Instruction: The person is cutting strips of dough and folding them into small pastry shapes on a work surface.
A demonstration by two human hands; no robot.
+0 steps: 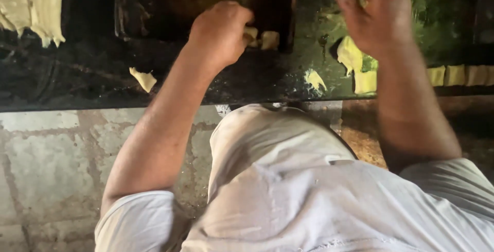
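A: What does the head camera show, looking straight down?

B: A person in a pale shirt [309, 200] stands at a dark, worn desk [77, 77], both bare arms reaching away from the body over its near edge. Below the desk lies a floor of grey stone slabs [46, 169].

A: Where is the left hand?

B: The left hand [220, 31] is curled into a loose fist at the near rim of a dark metal tray [154, 5] that sits far on the desk. Its fingers pinch a small pale dough piece [250, 33], and a second dough piece [270, 40] lies touching it on the right, just inside the tray rim.

A: And the right hand?

B: The right hand [368, 12] is raised over the right part of the desk, blurred by motion, fingers bent inward. Something pale shows at the fingertips, but I cannot tell whether it grips it.

A: What else lies on the desk?

B: Just beneath the right hand are torn yellow dough scraps [355, 64] on a greenish patch of the surface. A smaller scrap [315, 79] lies near the desk edge between the arms. A row of cut dough squares [458, 75] runs off to the right. One loose dough flake [144, 79] rests left of the left forearm. A large dough sheet [33, 5] hangs at the far left corner
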